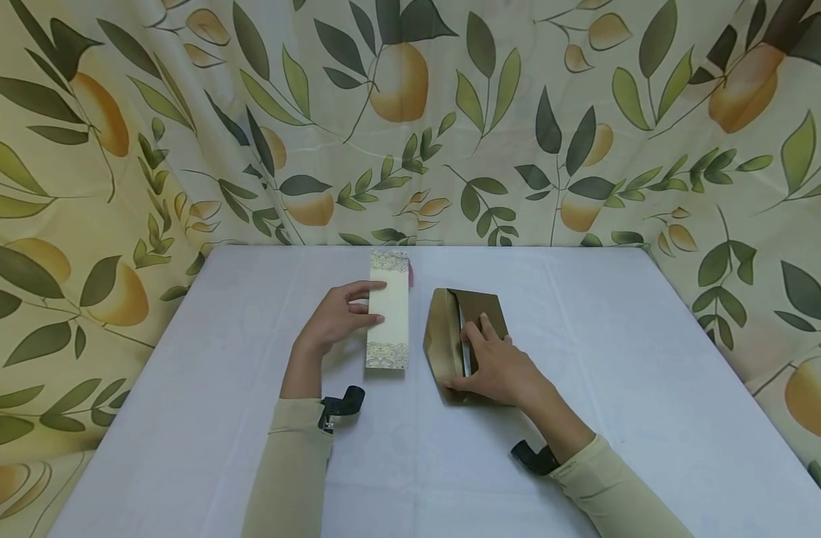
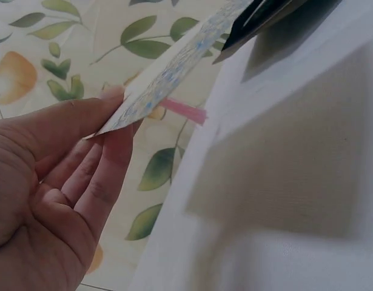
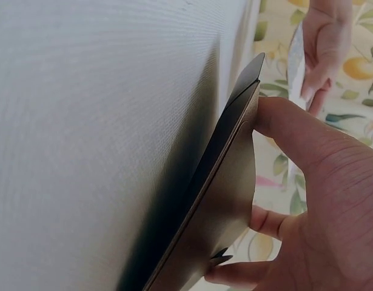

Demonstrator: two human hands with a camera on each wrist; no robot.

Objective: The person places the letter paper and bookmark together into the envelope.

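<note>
Head view is showing the left fingers [image 1: 368,286] pinching the card [image 1: 390,321] at their tips, while the right fingers [image 1: 473,338] are gripping the envelope [image 1: 442,329] beneath them, over the worktop [image 1: 598,321].

Left hand [image 2: 65,188] pinches a tilted pale card [image 2: 174,70] by its near end, thumb above, fingers beneath; blue-flecked pattern on the card. 1 pink strip [image 2: 185,111] pokes out beside it, a dark flat thing [image 2: 259,24] beyond. White cloth [image 2: 295,260] bears broad shadows; leaf-printed fabric [image 2: 156,170] behind the hand.
</note>
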